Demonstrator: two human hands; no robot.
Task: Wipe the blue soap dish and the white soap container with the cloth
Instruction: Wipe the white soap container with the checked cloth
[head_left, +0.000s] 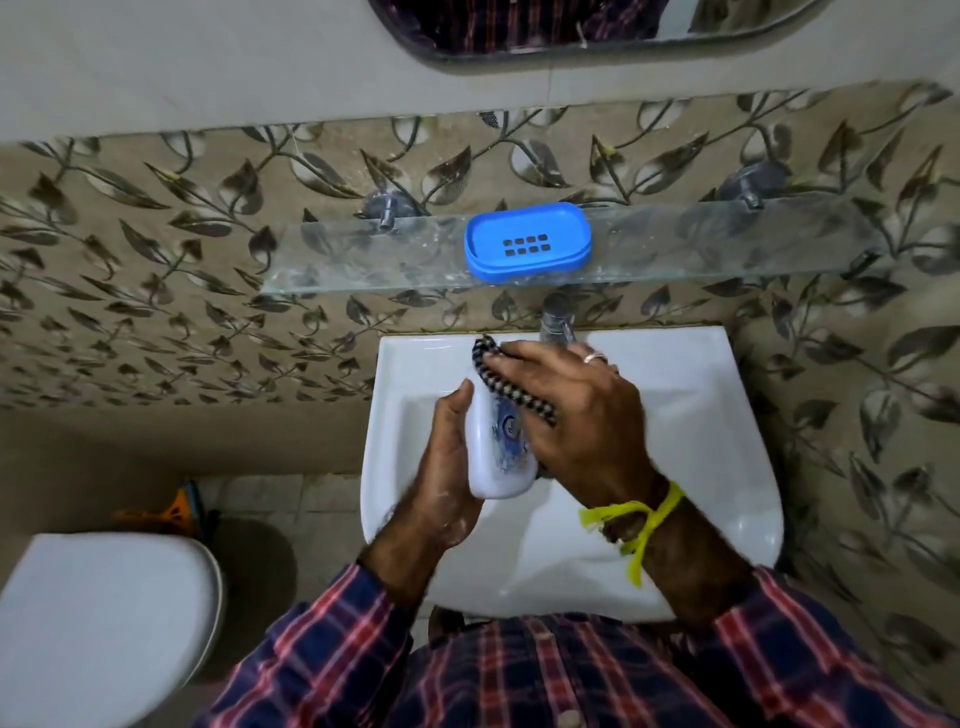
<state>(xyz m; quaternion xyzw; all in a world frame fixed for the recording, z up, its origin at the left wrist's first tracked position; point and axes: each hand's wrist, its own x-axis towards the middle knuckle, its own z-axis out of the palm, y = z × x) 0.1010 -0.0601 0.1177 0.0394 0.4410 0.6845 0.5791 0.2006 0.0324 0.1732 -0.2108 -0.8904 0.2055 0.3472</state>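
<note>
Over the white sink (701, 441) my left hand (447, 462) grips the white soap container (496, 457), which has a blue printed label. My right hand (576, 415) lies across its top and holds a black-and-white patterned cloth (493, 371) against it; most of the cloth is hidden under the hand. The blue soap dish (527, 241) sits alone on the glass shelf (363, 254) above the sink, with no hand near it. Its inner tray has small drain slots.
A chrome tap (556, 317) rises at the sink's back edge, just beyond my right hand. A white toilet lid (104, 613) is at the lower left, with an orange object (166, 509) on the floor behind it. A mirror (519, 31) hangs above the patterned wall tiles.
</note>
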